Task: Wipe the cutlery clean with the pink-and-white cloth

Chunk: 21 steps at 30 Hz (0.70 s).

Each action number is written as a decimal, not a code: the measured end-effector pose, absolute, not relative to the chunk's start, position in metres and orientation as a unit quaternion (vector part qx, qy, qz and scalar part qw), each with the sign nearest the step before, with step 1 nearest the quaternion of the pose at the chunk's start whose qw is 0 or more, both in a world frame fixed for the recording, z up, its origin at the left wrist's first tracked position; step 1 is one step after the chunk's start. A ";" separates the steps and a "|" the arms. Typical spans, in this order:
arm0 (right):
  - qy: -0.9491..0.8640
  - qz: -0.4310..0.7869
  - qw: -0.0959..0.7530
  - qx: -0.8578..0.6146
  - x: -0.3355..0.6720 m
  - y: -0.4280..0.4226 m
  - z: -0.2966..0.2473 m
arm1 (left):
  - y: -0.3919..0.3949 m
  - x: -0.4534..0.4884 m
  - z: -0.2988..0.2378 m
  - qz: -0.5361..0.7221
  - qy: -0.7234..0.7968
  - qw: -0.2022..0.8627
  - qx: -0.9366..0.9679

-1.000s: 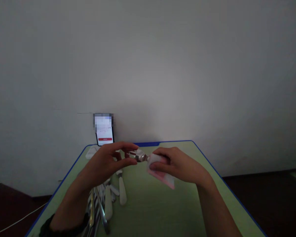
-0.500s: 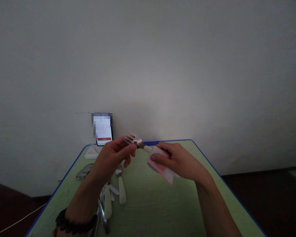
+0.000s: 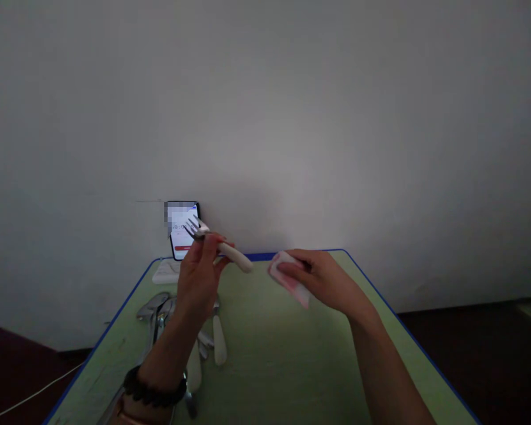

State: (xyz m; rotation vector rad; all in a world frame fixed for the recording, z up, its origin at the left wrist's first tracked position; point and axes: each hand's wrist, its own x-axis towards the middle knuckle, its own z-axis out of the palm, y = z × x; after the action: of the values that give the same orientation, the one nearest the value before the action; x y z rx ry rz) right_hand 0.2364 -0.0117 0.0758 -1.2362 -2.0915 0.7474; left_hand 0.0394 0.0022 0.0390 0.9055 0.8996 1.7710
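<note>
The left hand (image 3: 199, 278) pinches a fork (image 3: 235, 256) near its neck, between thumb and fingers; the tines project up and to the left of the grip, in front of the phone (image 3: 182, 235), while the white handle slants down to the right beyond the fingertips. The right hand (image 3: 321, 276) is closed on a pink-and-white cloth (image 3: 287, 276); the handle's end points toward this cloth but stands apart from it, above the green table (image 3: 287, 360).
</note>
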 end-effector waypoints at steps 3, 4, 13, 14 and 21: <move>-0.717 0.352 0.415 -0.435 0.234 -0.006 0.072 | 0.002 0.042 0.039 0.709 0.344 0.501 0.357; -0.680 0.395 0.455 -0.417 0.231 -0.003 0.069 | 0.001 0.043 0.039 0.689 0.347 0.522 0.364; -0.223 0.684 0.626 -0.301 0.213 0.030 0.029 | -0.016 0.045 0.047 0.396 0.378 0.593 0.590; -0.195 0.698 0.624 -0.292 0.214 0.032 0.029 | -0.018 0.045 0.047 0.388 0.379 0.587 0.601; -0.247 0.758 0.578 -0.175 0.203 0.013 0.050 | -0.022 0.045 0.049 0.366 0.440 0.572 0.588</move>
State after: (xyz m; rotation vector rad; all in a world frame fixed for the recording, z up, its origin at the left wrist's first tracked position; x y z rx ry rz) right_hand 0.2031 0.0127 0.0499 -0.4101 -0.5780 1.7732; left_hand 0.0452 -0.0223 0.0494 1.3786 1.0323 0.8594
